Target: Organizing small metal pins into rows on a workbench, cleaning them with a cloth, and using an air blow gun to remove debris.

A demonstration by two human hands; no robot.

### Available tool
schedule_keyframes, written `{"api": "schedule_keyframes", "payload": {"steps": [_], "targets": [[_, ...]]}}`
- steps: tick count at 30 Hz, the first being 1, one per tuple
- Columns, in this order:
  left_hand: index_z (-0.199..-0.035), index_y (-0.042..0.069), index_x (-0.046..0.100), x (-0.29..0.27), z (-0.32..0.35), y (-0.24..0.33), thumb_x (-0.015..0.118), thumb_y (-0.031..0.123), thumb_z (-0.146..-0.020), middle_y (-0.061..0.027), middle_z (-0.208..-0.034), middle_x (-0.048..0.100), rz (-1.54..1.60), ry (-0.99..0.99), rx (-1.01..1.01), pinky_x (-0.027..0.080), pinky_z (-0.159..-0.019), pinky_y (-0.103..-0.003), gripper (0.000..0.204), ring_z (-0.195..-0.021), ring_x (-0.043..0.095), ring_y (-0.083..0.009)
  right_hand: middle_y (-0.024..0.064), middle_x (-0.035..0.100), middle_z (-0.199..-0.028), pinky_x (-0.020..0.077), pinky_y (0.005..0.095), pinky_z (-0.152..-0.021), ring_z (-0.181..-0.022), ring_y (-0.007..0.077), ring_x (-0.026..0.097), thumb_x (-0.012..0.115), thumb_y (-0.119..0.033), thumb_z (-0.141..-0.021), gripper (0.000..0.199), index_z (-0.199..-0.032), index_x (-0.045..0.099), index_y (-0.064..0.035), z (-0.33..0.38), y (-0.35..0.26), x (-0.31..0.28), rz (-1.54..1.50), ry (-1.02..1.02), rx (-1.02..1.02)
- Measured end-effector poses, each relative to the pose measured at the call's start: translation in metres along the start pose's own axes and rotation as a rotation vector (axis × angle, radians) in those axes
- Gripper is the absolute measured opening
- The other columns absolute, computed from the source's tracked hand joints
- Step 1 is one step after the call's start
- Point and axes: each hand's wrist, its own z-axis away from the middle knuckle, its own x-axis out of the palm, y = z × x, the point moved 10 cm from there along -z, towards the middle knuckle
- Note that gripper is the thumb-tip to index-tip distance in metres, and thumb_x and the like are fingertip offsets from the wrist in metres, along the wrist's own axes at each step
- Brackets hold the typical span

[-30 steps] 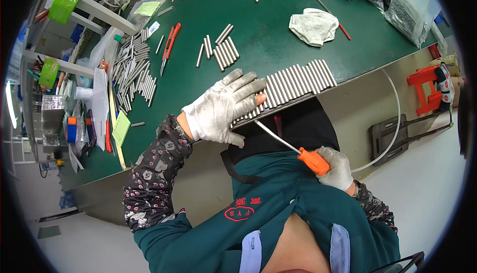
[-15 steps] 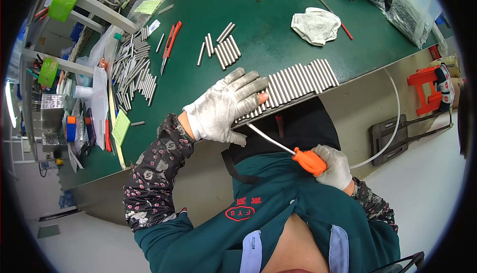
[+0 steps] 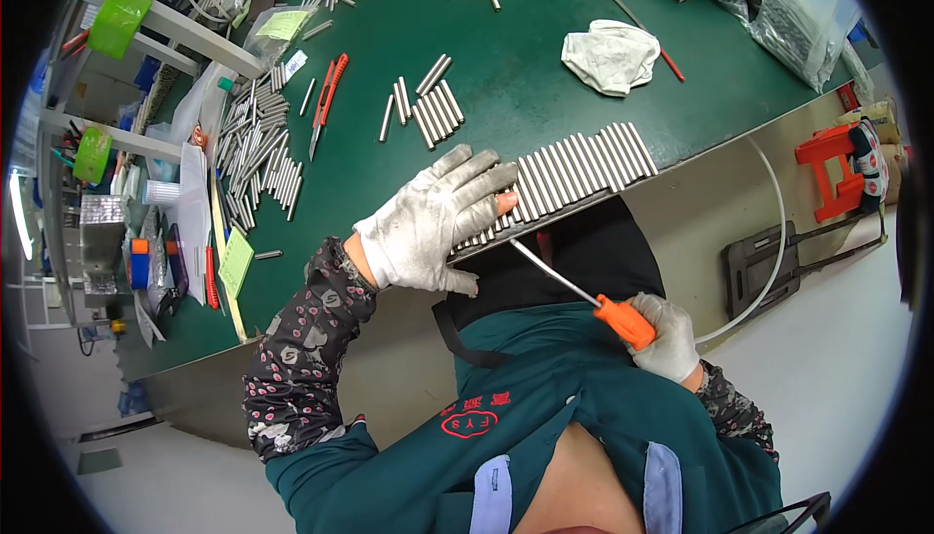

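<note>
My left hand (image 3: 428, 213), in a white glove with a bare thumb or fingertip showing, lies flat with fingers stretched over the left end of a row of metal rods (image 3: 574, 174). The rods lie side by side along the table's near edge, and the hand hides some of them. Below that edge, my gloved right hand (image 3: 669, 341) is closed around an orange air blow gun (image 3: 625, 322). Its long, slightly bent metal nozzle points up and left, with the tip close to the rod ends at the edge. A pale hose (image 3: 773, 262) runs to the right hand.
Past the left hand lie a small group of rods (image 3: 438, 114), a red utility knife (image 3: 329, 96) and a large rod pile (image 3: 255, 150). A white glove (image 3: 611, 55) and a thin red-ended tool (image 3: 671, 65) are farther right. Plastic bags (image 3: 803, 23) stand at the far right.
My right hand has shifted right and slightly down with the air blow gun, its nozzle tip moving right along the rod ends. My left hand stays on the rods; the view shifted slightly.
</note>
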Motion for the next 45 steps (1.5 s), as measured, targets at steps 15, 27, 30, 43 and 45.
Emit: {"api": "schedule_keyframes", "payload": {"steps": [15,27,30,43,45], "targets": [[-0.141,-0.001,0.035,0.001,0.020,-0.016,0.079,0.056,-0.051,-0.0208,-0.147,0.033,-0.035,-0.050,-0.145,0.016,-0.117,-0.049,0.115,-0.140,0.027,-0.0365,0.0137,0.062,-0.076,0.0488,0.0346,-0.062,-0.066,0.0322,0.060,0.065,0.002,-0.068,0.017,-0.085,0.064,-0.0016,-0.020,-0.022,0.001,-0.037,-0.152,-0.008],[-0.139,-0.002,0.036,0.000,0.021,-0.013,0.079,0.056,-0.053,-0.0195,-0.147,0.034,-0.044,0.015,-0.136,0.014,-0.117,-0.048,0.112,-0.140,0.028,-0.0335,0.0158,0.063,-0.077,0.0506,0.0369,-0.064,-0.070,0.0348,0.062,0.064,0.000,-0.070,0.016,-0.086,0.065,-0.0024,-0.021,-0.020,-0.013,0.071,-0.102,0.076],[-0.139,-0.001,0.036,0.001,0.022,-0.014,0.079,0.055,-0.054,-0.0194,-0.147,0.034,-0.048,0.007,-0.139,0.015,-0.117,-0.049,0.111,-0.140,0.028,-0.0338,0.0157,0.063,-0.076,0.0504,0.0373,-0.064,-0.069,0.0348,0.062,0.064,-0.001,-0.070,0.016,-0.086,0.065,-0.0028,-0.020,-0.019,-0.015,0.081,-0.117,0.092],[-0.147,0.008,0.027,-0.008,0.012,-0.007,0.057,0.071,-0.073,-0.0214,-0.145,0.036,-0.061,0.066,-0.097,0.019,-0.114,-0.054,0.102,-0.135,0.034,-0.0401,0.0158,0.061,-0.072,0.0473,0.0343,-0.060,-0.062,0.0320,0.059,0.068,-0.002,-0.070,0.014,-0.084,0.063,-0.0015,-0.015,-0.003,-0.028,0.064,-0.017,0.068],[-0.144,0.005,0.031,-0.009,0.004,-0.003,0.047,0.076,-0.076,-0.0219,-0.144,0.037,-0.087,0.096,-0.090,0.020,-0.114,-0.053,0.099,-0.135,0.034,-0.0402,0.0157,0.062,-0.073,0.0485,0.0360,-0.063,-0.066,0.0335,0.060,0.065,-0.001,-0.070,0.014,-0.083,0.064,-0.0018,-0.018,-0.007,-0.030,0.053,-0.020,0.095]]}}
